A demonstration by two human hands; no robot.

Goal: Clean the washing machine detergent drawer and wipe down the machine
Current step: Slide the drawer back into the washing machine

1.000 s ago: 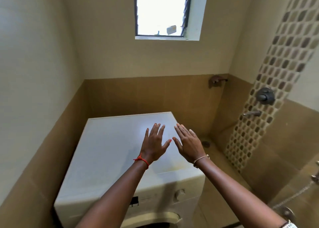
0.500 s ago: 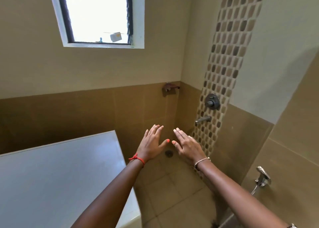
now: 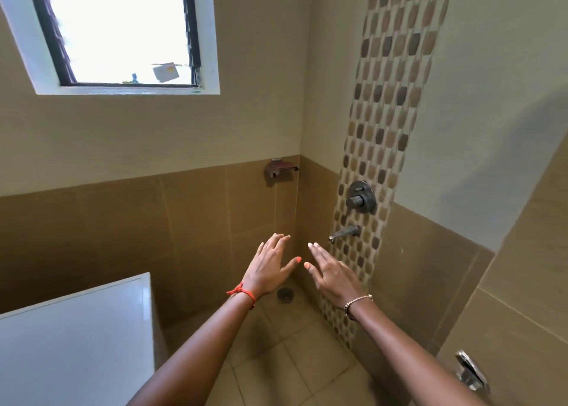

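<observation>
**2 open hands over the shower corner, washing machine at lower left**

The left hand (image 3: 267,267) and right hand (image 3: 333,275) are stretched out side by side, palms down, with fingers straight and slightly spread. They hold nothing, and the thumbs are close together but not touching. A red thread (image 3: 242,293) is tied round the left wrist and a bead bracelet (image 3: 358,301) circles the right.

The washing machine (image 3: 76,338) shows only its white top, in the lower left corner, well apart from both hands. 1 second ago the hands hung directly over that top. Since then the view has swung right, so they are now above the tiled floor (image 3: 292,359) and its round drain (image 3: 285,294), their pose unchanged.

On the right wall, a mixer valve (image 3: 361,197) sits above a tap spout (image 3: 344,233) on a mosaic strip (image 3: 387,113). A small soap holder (image 3: 281,169) is fixed near the corner, and a window (image 3: 123,30) glows at the upper left. A chrome fitting (image 3: 470,372) at the lower right is blurred; it may be a hose holder.
</observation>
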